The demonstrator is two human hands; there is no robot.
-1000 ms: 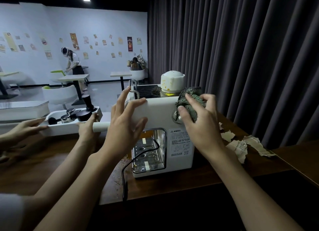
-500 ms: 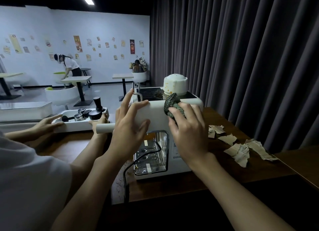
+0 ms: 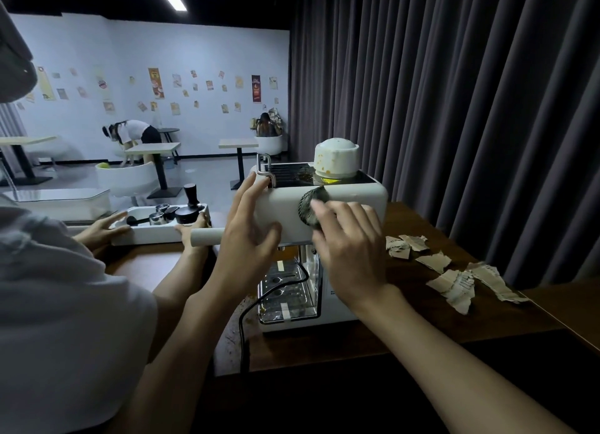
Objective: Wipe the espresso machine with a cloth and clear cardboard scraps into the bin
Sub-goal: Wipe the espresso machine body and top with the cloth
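The cloth [image 3: 311,206] is gripped against the espresso machine [image 3: 357,194] by the right hand's [image 3: 352,255] curled fingers; the left hand's [image 3: 250,239] fingers are spread wide at its left edge.

The view comes from a wide-angle camera worn on the person's head. It faces forward and somewhat down across the wooden bench [image 3: 324,346], with the espresso machine [image 3: 344,203] near and about mid-frame. Both forearms enter from the bottom edge, and the left hand [image 3: 250,235] and right hand [image 3: 350,255] reach the machine. A dark curtain [image 3: 454,109] fills the right half. The left half opens onto a far white wall [image 3: 201,50]. Another person's white sleeve [image 3: 65,303] sits very close at the lower left.
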